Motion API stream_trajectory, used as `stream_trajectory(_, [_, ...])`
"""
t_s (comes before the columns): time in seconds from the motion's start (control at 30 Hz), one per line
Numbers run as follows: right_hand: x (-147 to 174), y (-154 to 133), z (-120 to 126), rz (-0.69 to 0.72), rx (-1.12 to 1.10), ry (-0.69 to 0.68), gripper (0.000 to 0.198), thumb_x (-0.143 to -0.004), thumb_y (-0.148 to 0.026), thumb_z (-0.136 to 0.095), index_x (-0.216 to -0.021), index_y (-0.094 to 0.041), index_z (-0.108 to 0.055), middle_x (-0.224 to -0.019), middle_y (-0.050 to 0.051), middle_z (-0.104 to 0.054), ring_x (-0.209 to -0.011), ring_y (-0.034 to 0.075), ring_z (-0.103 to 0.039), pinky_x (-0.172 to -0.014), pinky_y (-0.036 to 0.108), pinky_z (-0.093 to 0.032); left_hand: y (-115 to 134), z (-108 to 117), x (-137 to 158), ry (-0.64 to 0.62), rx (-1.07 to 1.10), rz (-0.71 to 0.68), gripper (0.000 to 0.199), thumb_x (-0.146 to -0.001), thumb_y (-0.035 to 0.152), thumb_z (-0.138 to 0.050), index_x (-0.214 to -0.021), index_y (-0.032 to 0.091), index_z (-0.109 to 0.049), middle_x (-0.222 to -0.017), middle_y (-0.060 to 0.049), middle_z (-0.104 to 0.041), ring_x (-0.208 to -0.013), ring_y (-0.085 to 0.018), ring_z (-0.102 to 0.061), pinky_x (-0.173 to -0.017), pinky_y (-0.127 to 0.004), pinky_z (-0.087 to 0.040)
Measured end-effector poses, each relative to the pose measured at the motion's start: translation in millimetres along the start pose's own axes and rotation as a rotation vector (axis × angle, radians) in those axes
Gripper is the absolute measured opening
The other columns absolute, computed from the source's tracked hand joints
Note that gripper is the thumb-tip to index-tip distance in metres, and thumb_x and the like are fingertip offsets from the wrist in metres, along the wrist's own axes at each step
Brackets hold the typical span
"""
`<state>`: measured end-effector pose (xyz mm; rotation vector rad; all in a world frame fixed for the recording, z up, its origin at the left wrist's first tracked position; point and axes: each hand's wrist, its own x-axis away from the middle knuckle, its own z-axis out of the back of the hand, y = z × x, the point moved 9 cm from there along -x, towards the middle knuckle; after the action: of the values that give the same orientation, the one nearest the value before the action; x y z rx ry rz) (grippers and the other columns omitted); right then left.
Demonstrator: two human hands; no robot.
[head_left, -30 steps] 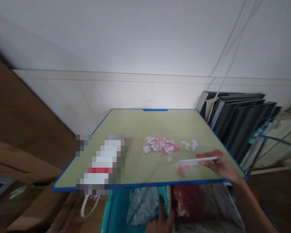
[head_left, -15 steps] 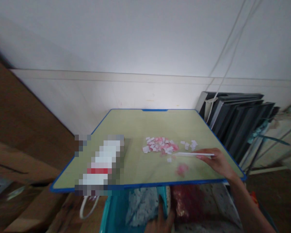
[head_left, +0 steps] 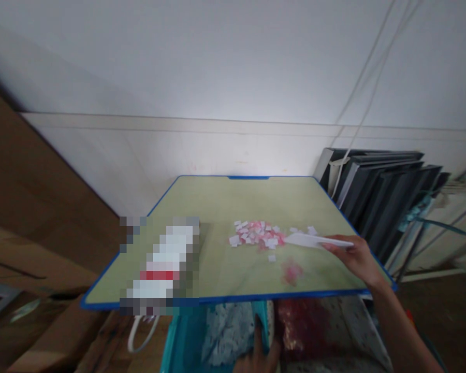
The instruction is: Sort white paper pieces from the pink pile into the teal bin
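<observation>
A loose pile of small white and pink paper-like pieces [head_left: 256,234] lies on the pale yellow-green tabletop [head_left: 241,199]. My right hand [head_left: 355,255], at the right side of the table, grips one end of a flat white strip [head_left: 308,240]. Its wider, blade-like end reaches left to the pile's right edge. A few white pieces lie behind the strip, and one lies in front of the pile. Below the front edge, my left hand [head_left: 258,357] holds the rim of a teal bin [head_left: 173,336], one finger extended along it. White pieces [head_left: 227,331] fill part of the bin.
A blurred-out white and red object [head_left: 166,259] covers the table's left side, with a white loop [head_left: 142,336] below it. Dark flat panels [head_left: 384,202] lean at the right. Beside the bin is a dark red shiny bag-like thing [head_left: 301,326]. Cardboard [head_left: 34,191] stands left.
My right hand has shifted slightly right and the strip has tilted, showing more of its broad face. The strip's tip is slightly higher. My left hand stays at the bin.
</observation>
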<state>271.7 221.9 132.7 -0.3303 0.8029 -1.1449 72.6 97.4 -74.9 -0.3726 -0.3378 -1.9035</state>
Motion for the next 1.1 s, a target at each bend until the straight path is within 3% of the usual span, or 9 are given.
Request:
stream_trajectory(0.13, [-1,0,0,0.013,-0.013,0.0,0.029,-0.077,-0.036,-0.051,-0.082,-0.013,-0.069,-0.08,0.009,-0.07,-0.068,0.022,-0.064,-0.061,0.032,-0.051,0,1,0,0.012,0.011,-0.003,0.052,-0.077,0.014,-0.043,-0.121,0.041,-0.037,-0.136,-0.017,-0.023,-0.068,-0.026,-0.062,-0.055,-0.04,-0.052])
stream_trajectory(0.3, [-1,5,0,-0.007,-0.004,-0.006,0.028,-0.076,-0.034,-0.052,-0.079,-0.011,-0.069,-0.069,0.007,-0.07,-0.056,0.019,-0.061,-0.048,0.027,-0.048,-1,-1,-1,0.024,0.033,0.008,0.053,-0.077,0.02,-0.044,-0.123,0.044,-0.031,-0.136,-0.017,-0.025,-0.067,-0.025,-0.062,-0.056,-0.04,-0.052])
stream_trajectory(0.5, [-8,2,-4,0.013,-0.011,-0.003,0.027,-0.077,-0.034,-0.052,-0.083,-0.014,-0.069,-0.079,0.008,-0.07,-0.069,0.022,-0.063,-0.062,0.032,-0.05,-1,-1,-1,0.043,0.007,0.017,0.056,-0.077,0.017,-0.042,-0.123,0.046,-0.029,-0.137,-0.015,-0.024,-0.065,-0.025,-0.062,-0.052,-0.04,-0.052])
stream_trajectory(0.67, [-6,5,0,-0.01,-0.001,-0.017,0.03,-0.076,-0.035,-0.052,-0.074,-0.011,-0.069,-0.06,0.006,-0.067,-0.048,0.018,-0.058,-0.041,0.027,-0.045,-1,-3,-1,0.013,0.047,0.006,0.052,-0.076,0.015,-0.042,-0.121,0.042,-0.036,-0.136,-0.017,-0.024,-0.066,-0.026,-0.062,-0.056,-0.04,-0.052])
stream_trajectory(0.87, [-6,3,-2,0.02,-0.021,-0.037,0.027,-0.076,-0.034,-0.053,-0.085,-0.014,-0.069,-0.082,0.008,-0.07,-0.071,0.022,-0.064,-0.064,0.031,-0.05,0,-1,-1,-0.002,0.022,0.009,0.059,-0.075,0.015,-0.045,-0.124,0.043,-0.029,-0.136,-0.018,-0.024,-0.067,-0.026,-0.062,-0.055,-0.041,-0.052])
stream_trajectory(1.0, [1,9,7,-0.018,0.004,-0.02,0.028,-0.075,-0.034,-0.055,-0.083,-0.012,-0.07,-0.07,0.008,-0.07,-0.052,0.019,-0.061,-0.044,0.026,-0.047,0,-2,-1,0.013,0.028,0.01,0.058,-0.077,0.016,-0.043,-0.124,0.045,-0.027,-0.136,-0.017,-0.024,-0.066,-0.025,-0.062,-0.054,-0.04,-0.052])
stream_trajectory(1.1, [5,10,14,-0.021,0.005,-0.01,0.027,-0.075,-0.034,-0.054,-0.084,-0.013,-0.07,-0.074,0.008,-0.07,-0.057,0.019,-0.063,-0.048,0.026,-0.048,0,0,-1,0.031,0.043,-0.009,0.06,-0.077,0.016,-0.043,-0.125,0.045,-0.023,-0.136,-0.017,-0.025,-0.066,-0.024,-0.062,-0.055,-0.04,-0.052])
